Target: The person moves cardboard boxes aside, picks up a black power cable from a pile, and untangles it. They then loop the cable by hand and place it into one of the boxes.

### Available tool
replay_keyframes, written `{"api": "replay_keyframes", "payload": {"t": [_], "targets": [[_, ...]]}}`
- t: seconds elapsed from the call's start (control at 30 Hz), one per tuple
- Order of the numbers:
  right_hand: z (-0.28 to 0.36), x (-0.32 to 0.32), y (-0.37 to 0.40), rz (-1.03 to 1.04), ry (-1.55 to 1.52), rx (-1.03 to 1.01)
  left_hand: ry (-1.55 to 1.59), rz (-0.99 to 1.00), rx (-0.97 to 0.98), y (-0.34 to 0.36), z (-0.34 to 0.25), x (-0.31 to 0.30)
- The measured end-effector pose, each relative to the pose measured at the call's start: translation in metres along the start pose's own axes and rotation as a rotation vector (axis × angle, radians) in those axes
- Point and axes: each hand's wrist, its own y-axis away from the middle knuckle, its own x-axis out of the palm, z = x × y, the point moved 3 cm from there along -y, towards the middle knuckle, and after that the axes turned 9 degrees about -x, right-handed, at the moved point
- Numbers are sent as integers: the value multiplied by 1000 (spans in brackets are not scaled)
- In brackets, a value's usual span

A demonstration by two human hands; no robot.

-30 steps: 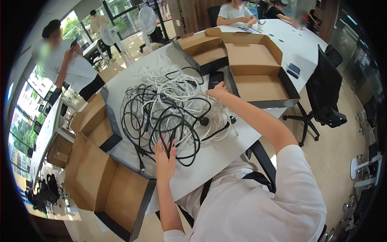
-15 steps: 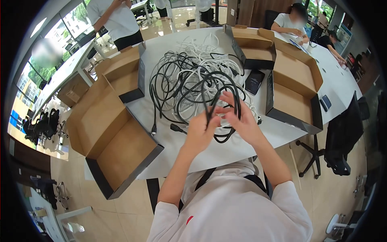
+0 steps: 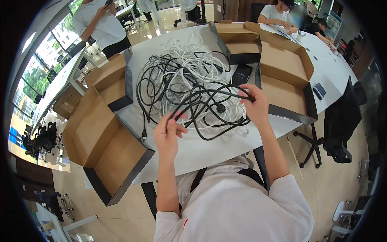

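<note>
A tangled heap of black and white cables [image 3: 183, 78] lies on the white table [image 3: 209, 151] in front of me. My left hand [image 3: 167, 135] pinches one part of a black cable [image 3: 209, 93], and my right hand [image 3: 254, 103] grips another part of it. The cable is stretched between the two hands and held a little above the heap. Black loops hang down from it onto the table. A black plug [image 3: 220, 109] sits among the white cables under the stretched length.
An open cardboard box [image 3: 102, 147] stands at my left, another [image 3: 113, 78] behind it. Two more open boxes [image 3: 286, 70] stand at the right and back. A black phone [image 3: 242, 74] lies by the heap. Other people stand and sit beyond the table. A black office chair [image 3: 342, 121] is at right.
My hands have moved apart, so the black cable is now stretched out between them instead of bunched close together. The view has shifted slightly.
</note>
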Motion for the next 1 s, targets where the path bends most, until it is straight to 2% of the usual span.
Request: {"api": "replay_keyframes", "payload": {"t": [0.03, 0.1, 0.13, 0.23, 0.27, 0.37, 0.4, 0.47, 0.57, 0.63, 0.67, 0.77, 0.83, 0.9, 0.97, 1.0], "targets": [[-8, -2, 1, 26, 104, -116, -12, -53, 27, -1, -2, -4], [-18, -7, 4, 84, 314, -347, -179, -154, 230, -7, -3, -14], [-17, -8, 5, 133, 272, -351, -260, -208, 332, -8, -4, -17], [-13, -12, 12, 261, 326, -381, -112, -185, 251, -7, -10, -18], [-10, -12, 14, 236, 247, -331, 17, -214, 132, -1, -22, -9], [-16, -16, 17, 265, 163, -215, 240, -186, -2, -2, -21, -11], [-21, -19, 19, 216, 18, -84, 290, -149, 45, -5, -22, -11], [-32, -23, 24, 109, -269, 174, 421, -94, 21, -10, -16, -20], [-58, -48, 18, -103, 11, -91, 766, 101, -97, -13, -16, -39], [-65, -75, 25, -190, -135, 112, 1085, 258, -235, -15, -23, -57], [-63, -82, 25, -228, -209, 209, 1176, 394, -239, -16, -25, -60], [-29, -71, 37, -184, -286, 226, 1155, 327, -276, -9, -23, -47], [-2, -43, 43, 0, -328, 140, 1115, 348, -298, -8, -13, -33], [28, -12, 56, 219, -217, -42, 1060, 351, -300, -7, -6, -17], [55, 13, 67, 470, -101, 98, 1095, 332, -339, -4, 0, -8], [63, 25, 71, 455, -66, 40, 1111, 361, -344, -3, 0, -4]]}}
